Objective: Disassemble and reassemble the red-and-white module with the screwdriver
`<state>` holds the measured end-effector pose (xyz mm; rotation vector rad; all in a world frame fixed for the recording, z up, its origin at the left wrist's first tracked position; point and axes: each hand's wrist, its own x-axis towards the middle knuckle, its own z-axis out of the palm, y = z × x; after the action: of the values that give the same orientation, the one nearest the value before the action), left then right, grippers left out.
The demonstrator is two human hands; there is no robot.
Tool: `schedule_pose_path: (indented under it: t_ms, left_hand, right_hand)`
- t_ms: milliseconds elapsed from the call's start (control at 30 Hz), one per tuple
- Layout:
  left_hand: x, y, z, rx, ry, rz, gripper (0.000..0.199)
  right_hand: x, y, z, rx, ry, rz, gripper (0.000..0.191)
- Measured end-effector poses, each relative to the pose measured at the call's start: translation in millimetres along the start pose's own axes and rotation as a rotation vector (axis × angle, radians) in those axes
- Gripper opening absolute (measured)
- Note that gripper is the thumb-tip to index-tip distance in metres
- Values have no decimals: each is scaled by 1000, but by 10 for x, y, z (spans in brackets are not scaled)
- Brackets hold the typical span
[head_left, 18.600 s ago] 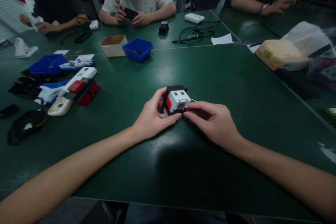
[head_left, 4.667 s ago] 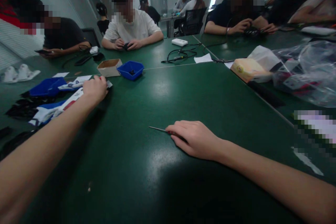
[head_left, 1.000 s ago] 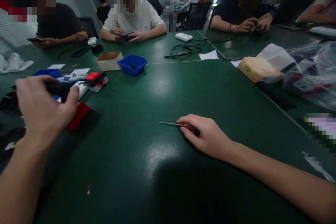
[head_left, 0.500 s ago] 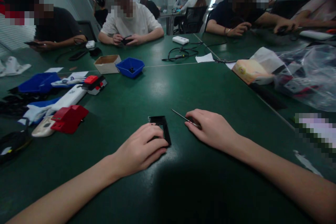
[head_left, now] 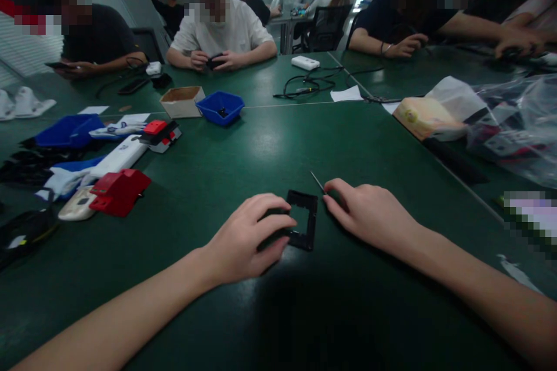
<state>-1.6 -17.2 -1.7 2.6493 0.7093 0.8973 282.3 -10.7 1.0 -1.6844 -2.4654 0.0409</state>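
From where I stand, the person has both bare hands over the near middle of the green tabletop (head_left: 243, 156). There lies a black rectangular frame (head_left: 310, 222) with an open centre, its longer sides running roughly away from the near edge. The left hand (head_left: 243, 237) reaches its left side, fingers loosely curved and parted, the tips at the rim; I can't tell whether they pinch it.

The right hand (head_left: 376, 211), just beside the frame's right side, has thumb and forefinger closed on a thin metal rod (head_left: 317, 181), which points toward the far edge and slightly left.

Toward the left edge sit a red part (head_left: 120, 192), a pale rounded device (head_left: 78, 205), a long white device (head_left: 119, 156) and a red, black and white block (head_left: 161, 136). A blue bin (head_left: 220, 109) holding small dark pieces stands beside an open cardboard box (head_left: 183, 103), farther back. By the right edge are a yellowish packet (head_left: 429, 120) and a clear plastic bag (head_left: 517, 133).
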Motion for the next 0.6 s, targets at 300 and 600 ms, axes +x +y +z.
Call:
schedule_pose_path:
  t_ms: [300,600]
  left_hand:
    - [51,-35,-27,-88,-209,-112,25]
    - [38,0,-28,-34,-344,27,30]
  right_hand:
    - [-51,-85,-1,340,224,-367,24]
    - [-62,-19,22,287,282,-407,36]
